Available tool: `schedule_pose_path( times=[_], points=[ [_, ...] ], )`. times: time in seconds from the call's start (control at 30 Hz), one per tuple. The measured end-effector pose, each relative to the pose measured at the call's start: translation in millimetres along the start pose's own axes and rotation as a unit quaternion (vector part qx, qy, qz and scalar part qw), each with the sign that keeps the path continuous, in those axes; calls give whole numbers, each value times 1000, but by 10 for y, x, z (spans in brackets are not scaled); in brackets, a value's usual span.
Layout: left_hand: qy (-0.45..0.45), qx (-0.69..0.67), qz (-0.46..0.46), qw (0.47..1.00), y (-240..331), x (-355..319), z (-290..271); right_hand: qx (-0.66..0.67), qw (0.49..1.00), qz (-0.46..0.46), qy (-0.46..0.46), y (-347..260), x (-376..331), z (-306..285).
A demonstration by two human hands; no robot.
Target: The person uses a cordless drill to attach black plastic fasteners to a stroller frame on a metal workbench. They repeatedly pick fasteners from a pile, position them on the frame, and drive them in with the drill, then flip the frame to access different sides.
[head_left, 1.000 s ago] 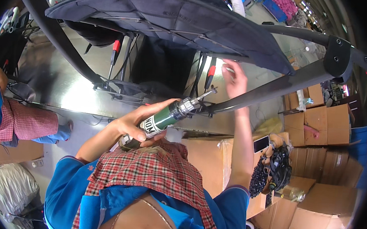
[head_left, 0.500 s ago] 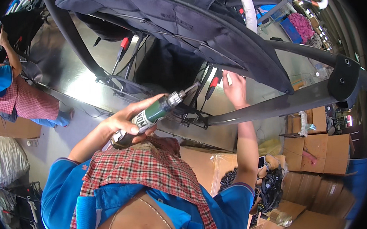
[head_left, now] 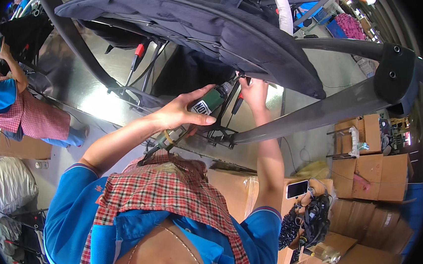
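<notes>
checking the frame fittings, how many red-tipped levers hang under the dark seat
3, maybe more hidden: red-tipped lever on the left, a second red-tipped lever beside the right hand, a third behind its fingers.

Green power screwdriver [head_left: 204, 104] with black tip. Dark navy fabric seat [head_left: 195, 26] on dark grey frame [head_left: 322, 111]. Red-and-white plaid apron [head_left: 172, 188] over blue shirt [head_left: 73, 220]. Brown cardboard boxes [head_left: 372, 169]. Red-tipped rods [head_left: 139, 51]. Co-worker: pink checked top [head_left: 38, 118], blue cap [head_left: 0, 96].

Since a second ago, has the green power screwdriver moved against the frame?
Yes. The green power screwdriver in the left hand has risen toward the dark fabric seat, its tip beside the right hand.
</notes>
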State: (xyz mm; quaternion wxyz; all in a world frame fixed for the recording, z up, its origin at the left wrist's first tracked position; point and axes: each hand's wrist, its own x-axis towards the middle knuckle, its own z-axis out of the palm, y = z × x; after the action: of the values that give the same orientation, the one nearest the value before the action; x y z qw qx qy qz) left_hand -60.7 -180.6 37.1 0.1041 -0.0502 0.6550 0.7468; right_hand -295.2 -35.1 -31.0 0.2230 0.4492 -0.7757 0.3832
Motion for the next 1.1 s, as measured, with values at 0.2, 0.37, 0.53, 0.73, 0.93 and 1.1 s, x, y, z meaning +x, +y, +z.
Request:
schedule_pose_path(
  times=[0.2, 0.37, 0.53, 0.73, 0.93, 1.1],
  points=[
    [10, 14, 5, 1000, -103, -3, 20, 4, 999, 54, 2, -172, -51, -10],
    [10, 17, 3, 1000, -147, -18, 44, -58, 997, -6, 50, -1, -113, 143],
    [13, 15, -5, 1000, -123, -6, 39, -33, 996, -4, 83, 30, -135, 197],
    [15, -8, 8, 1000, -137, 40, 54, -65, 997, 0, 35, 62, -162, 140],
    [26, -8, 23, 999, -221, 60, 58, 144, 988, 7, -57, -186, -246, -170],
    [15, -38, 25, 999, -178, 73, 86, 131, 991, 32, -21, 153, -380, -38]
  ],
)
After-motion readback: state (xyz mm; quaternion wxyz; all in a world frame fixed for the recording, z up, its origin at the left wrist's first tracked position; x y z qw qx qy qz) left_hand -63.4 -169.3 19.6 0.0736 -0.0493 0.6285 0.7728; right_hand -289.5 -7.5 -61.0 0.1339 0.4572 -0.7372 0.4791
